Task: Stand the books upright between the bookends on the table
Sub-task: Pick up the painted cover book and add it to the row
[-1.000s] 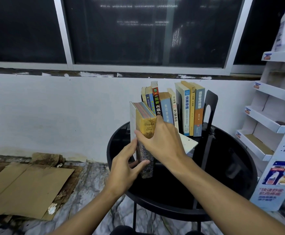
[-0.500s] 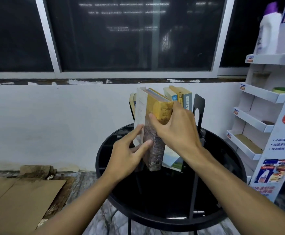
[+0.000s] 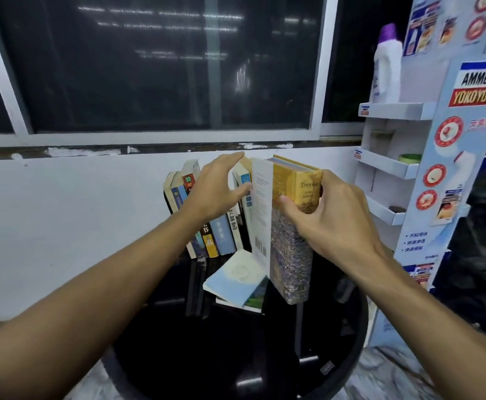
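Right hand (image 3: 334, 220) is pinching the thick yellow-spined paperback (image 3: 290, 249) high on its spine, above the round black table (image 3: 207, 365). It looks heavy, with a floppy cover. Left hand (image 3: 215, 189), fingers spread, is reaching into the leaning row of books (image 3: 207, 241).

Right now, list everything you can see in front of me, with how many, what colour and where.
thick book: one, yellow and speckled grey spine, held upright right of the standing books
standing books: several, mixed colours, leaning at the back of the table
flat book: at least one, pale blue and white, lying on the table
table: one, black, round, centre
shelf rack: one, white and pale blue, right edge
bottle: one, white with purple cap, top of the shelf rack
window: one, dark, above the white wall
left hand: one, open, reaching to the standing books' tops
right hand: one, gripping the thick book's spine
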Demonstrator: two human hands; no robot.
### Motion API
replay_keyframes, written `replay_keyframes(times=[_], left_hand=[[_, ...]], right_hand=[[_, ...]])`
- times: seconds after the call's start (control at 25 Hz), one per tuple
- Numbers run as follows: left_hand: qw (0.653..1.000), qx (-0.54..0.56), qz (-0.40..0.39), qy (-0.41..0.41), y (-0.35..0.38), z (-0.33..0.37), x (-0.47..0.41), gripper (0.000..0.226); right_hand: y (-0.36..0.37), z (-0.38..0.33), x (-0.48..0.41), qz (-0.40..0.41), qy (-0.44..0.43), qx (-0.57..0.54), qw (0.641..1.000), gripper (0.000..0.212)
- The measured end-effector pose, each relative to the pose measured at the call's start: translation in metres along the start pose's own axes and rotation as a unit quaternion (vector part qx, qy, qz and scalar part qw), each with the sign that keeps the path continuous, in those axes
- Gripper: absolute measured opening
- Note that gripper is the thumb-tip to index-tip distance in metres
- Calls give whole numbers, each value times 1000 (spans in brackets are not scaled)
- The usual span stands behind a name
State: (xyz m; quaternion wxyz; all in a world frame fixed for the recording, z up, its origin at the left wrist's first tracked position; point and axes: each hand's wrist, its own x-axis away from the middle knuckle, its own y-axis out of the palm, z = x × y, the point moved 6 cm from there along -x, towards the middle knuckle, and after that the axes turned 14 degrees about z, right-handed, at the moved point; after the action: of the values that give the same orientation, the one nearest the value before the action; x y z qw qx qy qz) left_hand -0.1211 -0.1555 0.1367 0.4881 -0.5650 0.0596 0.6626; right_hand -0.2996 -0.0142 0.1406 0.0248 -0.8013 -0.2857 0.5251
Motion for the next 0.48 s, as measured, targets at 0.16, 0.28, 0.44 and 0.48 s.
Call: replay_keyframes(times=[0.16, 0.28, 0.44, 0.48], left_hand=[[996, -54, -64, 22, 41, -1, -32, 73], [993, -63, -98, 15, 63, -4, -43, 74], [984, -105, -142, 11, 87, -12, -52, 74], [982, -115, -150, 14, 90, -12, -53, 70]], right_hand=[[-3, 25, -5, 3, 4, 22, 1000, 41], [-4, 39, -8, 4, 4, 34, 999, 40], [0, 57, -12, 0, 12, 46, 999, 40], [2, 61, -12, -1, 15, 49, 999, 40]])
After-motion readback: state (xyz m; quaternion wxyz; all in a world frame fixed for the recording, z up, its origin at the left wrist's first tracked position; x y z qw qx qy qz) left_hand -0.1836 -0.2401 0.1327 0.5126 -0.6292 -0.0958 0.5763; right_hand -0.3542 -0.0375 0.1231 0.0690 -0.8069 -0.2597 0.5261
